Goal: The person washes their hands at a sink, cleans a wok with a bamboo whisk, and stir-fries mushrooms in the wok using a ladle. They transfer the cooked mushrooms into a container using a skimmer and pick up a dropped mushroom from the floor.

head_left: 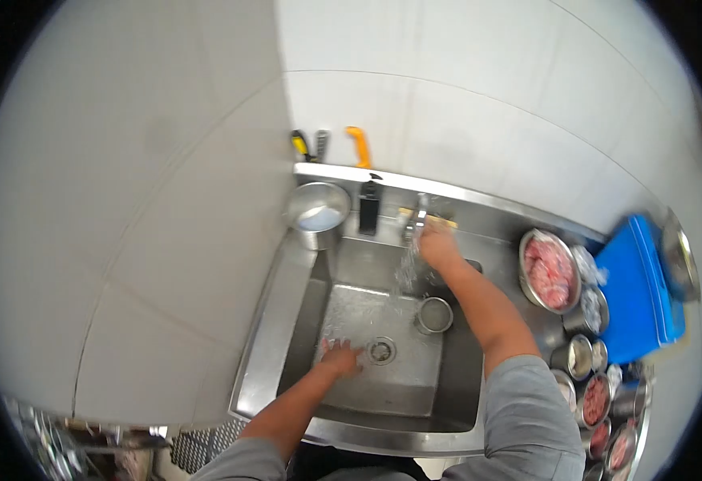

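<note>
My left hand (341,358) is down in the steel sink (399,393), low over its floor, fingers spread and holding nothing. Just right of its fingertips is the round drain (380,350). At the back of the sink my right hand (437,243) is at the faucet (420,215), its fingers closed against the spout and partly hidden. Running water (405,272) splashes down from there into the sink. A small metal cup (433,315) stands on the sink floor, below my right forearm.
Behind the sink stand a metal pot (317,210) and a black pump bottle (369,207). Orange- and yellow-handled tools (359,146) lean on the wall. On the right are a bowl of raw meat (549,271), a blue container (631,289) and several metal tubs (595,398).
</note>
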Demonstrator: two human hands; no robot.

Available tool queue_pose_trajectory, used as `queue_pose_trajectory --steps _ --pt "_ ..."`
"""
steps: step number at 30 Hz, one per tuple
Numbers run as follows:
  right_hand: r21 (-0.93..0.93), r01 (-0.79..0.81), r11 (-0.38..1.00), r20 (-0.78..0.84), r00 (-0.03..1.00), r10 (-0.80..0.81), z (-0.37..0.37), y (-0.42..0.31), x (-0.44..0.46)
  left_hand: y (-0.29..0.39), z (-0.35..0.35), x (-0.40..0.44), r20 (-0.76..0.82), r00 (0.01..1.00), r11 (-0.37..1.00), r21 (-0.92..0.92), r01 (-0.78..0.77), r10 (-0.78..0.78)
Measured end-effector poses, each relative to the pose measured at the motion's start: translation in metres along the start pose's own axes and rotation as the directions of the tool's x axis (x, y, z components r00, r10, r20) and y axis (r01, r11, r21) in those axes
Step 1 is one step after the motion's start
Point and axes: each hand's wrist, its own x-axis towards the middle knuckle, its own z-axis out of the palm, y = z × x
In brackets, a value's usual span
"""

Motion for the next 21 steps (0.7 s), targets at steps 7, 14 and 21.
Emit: queue_pose_trajectory --steps 7,14,21 --pt "0.576 -0.34 0.744 0.499 0.866 0.01 -0.046 -0.087 -0.064 -0.043 0.066 -0.168 -0.426 0.863 0.859 -0.299 -0.416 0.27" --pt "0.712 -0.694 -0.106 0.555 0.649 -0.52 -0.123 -0.468 -0.171 -0.136 0.257 -0.364 0.034 0.911 0.385 -0.899 0.207 -0.41" --pt "0.811 -0.554 0.188 0.475 0.438 -0.763 -0.163 -0.81 -0.136 -0.188 0.419 -0.563 0.274 0.709 0.023 -0.925 0.379 -0.65"
